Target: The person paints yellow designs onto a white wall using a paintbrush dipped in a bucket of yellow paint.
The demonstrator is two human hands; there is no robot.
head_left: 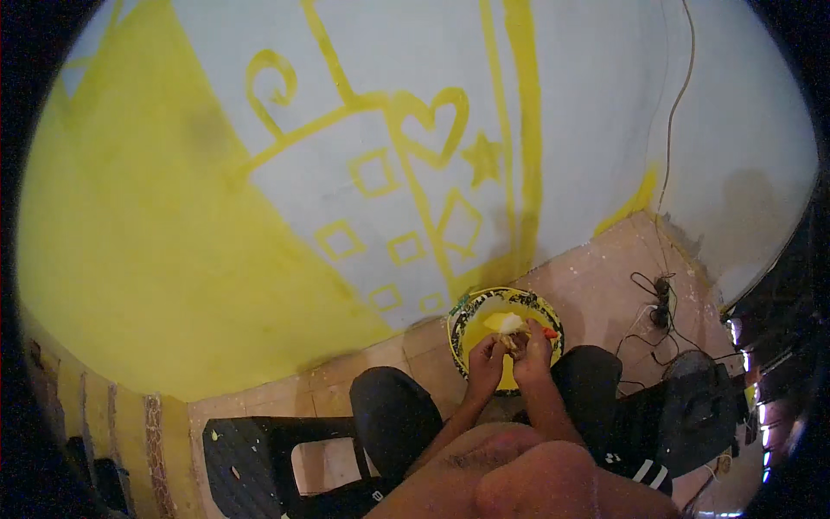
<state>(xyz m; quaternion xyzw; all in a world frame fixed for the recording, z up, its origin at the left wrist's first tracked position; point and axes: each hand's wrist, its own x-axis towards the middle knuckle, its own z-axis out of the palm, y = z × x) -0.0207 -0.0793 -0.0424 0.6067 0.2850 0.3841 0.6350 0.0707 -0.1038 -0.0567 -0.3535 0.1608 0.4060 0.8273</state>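
Both my hands are together over a paint-smeared bucket (459, 339) that holds yellow paint. My left hand (485, 362) has its fingers closed on a small brownish, yellow-stained piece (516, 342), whose kind I cannot make out. On the other side of that piece, my right hand (537, 353) is closed too. A white and pale yellow lump (504, 323) shows just beyond the fingertips, possibly part of the same thing. Beside the right fingers an orange-red tip (550, 333) sticks out. The fingers hide most of what they grip.
Ahead rises a white wall (588, 104) with yellow painted shapes and a large yellow area (156, 259). Black cables (661, 303) lie on the tiled floor (596, 277) at the right. A black stool (251, 463) stands at the left. My knees flank the bucket.
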